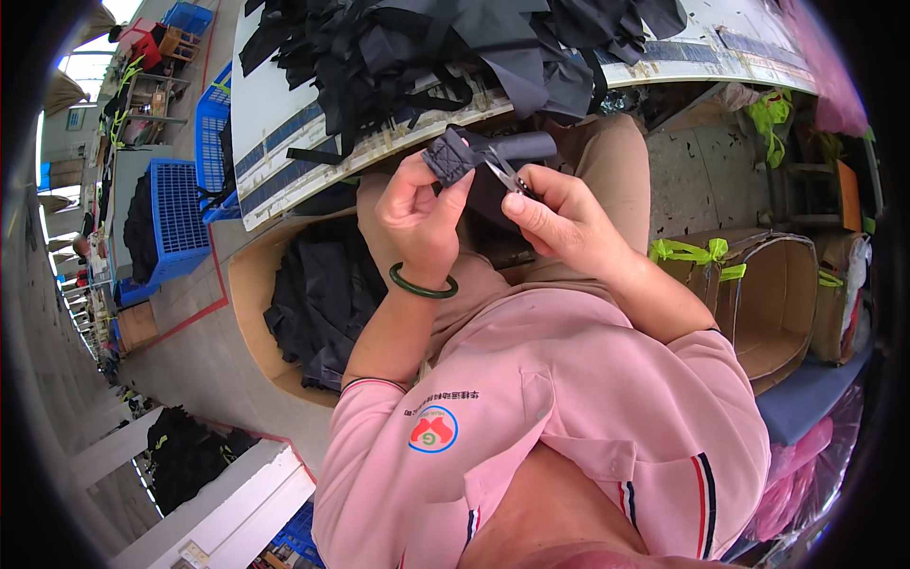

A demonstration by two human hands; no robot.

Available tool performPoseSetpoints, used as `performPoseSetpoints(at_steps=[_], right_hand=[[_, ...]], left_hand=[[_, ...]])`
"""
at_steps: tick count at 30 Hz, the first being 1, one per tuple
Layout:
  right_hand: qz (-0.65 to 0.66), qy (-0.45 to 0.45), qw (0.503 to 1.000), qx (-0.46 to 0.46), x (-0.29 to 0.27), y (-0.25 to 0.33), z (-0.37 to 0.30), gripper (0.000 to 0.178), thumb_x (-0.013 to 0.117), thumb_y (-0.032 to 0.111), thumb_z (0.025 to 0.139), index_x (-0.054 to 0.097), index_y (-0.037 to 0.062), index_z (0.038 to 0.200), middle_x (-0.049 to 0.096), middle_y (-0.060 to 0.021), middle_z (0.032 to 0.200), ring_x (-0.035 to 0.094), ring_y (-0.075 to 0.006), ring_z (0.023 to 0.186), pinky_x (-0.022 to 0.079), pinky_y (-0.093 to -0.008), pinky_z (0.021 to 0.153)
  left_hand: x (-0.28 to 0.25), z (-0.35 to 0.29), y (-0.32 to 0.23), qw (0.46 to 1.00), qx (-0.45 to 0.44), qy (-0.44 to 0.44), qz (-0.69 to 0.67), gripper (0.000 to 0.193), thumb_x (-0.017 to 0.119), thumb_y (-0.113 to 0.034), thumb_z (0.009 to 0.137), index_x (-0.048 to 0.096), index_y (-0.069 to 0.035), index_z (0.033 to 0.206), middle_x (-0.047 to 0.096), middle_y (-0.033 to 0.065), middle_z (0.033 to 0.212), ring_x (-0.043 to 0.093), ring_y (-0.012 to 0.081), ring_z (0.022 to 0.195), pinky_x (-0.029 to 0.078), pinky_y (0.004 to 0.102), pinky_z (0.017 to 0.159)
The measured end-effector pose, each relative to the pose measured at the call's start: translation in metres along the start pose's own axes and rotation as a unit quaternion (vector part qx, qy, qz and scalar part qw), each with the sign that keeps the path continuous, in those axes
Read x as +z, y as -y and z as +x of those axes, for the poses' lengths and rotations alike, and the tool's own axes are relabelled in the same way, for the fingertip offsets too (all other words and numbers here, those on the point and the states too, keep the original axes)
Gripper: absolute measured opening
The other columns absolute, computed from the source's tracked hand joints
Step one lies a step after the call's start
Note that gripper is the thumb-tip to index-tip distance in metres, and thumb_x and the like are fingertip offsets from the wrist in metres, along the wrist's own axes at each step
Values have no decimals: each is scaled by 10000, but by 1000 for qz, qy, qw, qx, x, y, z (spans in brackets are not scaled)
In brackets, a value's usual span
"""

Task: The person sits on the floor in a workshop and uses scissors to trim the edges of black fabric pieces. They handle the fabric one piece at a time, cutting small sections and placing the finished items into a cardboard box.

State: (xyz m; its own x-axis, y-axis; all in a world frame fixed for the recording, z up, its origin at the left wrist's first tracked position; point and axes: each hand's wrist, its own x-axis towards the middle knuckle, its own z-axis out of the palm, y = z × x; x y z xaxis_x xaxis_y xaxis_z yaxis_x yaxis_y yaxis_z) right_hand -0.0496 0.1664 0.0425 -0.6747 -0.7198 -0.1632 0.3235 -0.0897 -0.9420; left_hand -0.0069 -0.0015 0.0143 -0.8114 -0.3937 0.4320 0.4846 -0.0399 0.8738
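Between thumb and fingers, my left hand [427, 207] pinches a black fabric piece [449, 157] with stitching across it, held up over my lap. A rolled part of dark cloth [521, 146] extends from it to the right. My right hand [566, 211] grips small scissors [502, 173], whose metal blades point up and left against the black piece. My fingers cover most of the scissors' handle. In front, a large heap of black fabric pieces and straps [417, 57] covers much of the white table [275, 142].
At my left, a cardboard box [248, 284] holds dark cloth [322, 294]. Blue plastic crates [180, 209] stand farther left. An open cardboard box [773, 294] with a yellow-green ribbon [690, 250] is at my right. The table's worn front edge runs just beyond my hands.
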Motion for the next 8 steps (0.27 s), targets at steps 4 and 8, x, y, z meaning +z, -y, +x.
performPoseSetpoints(at_steps=[4, 8], right_hand=[[10, 19, 1000, 4, 3, -6, 2, 330, 625, 344, 912, 556, 32, 829, 474, 45, 603, 409, -25, 538, 328, -211, 456], [-139, -31, 987, -72, 2, -14, 8, 336, 652, 373, 888, 562, 53, 836, 472, 28, 581, 418, -60, 550, 361, -259, 466]], left_hand=[[0, -3, 3, 1000, 8, 10, 16, 170, 643, 111, 789, 605, 41, 939, 626, 138, 1047, 592, 178, 985, 449, 311, 914], [-7, -8, 6, 998, -14, 33, 44, 185, 683, 69, 780, 612, 37, 948, 629, 156, 1061, 586, 212, 1012, 438, 317, 923]])
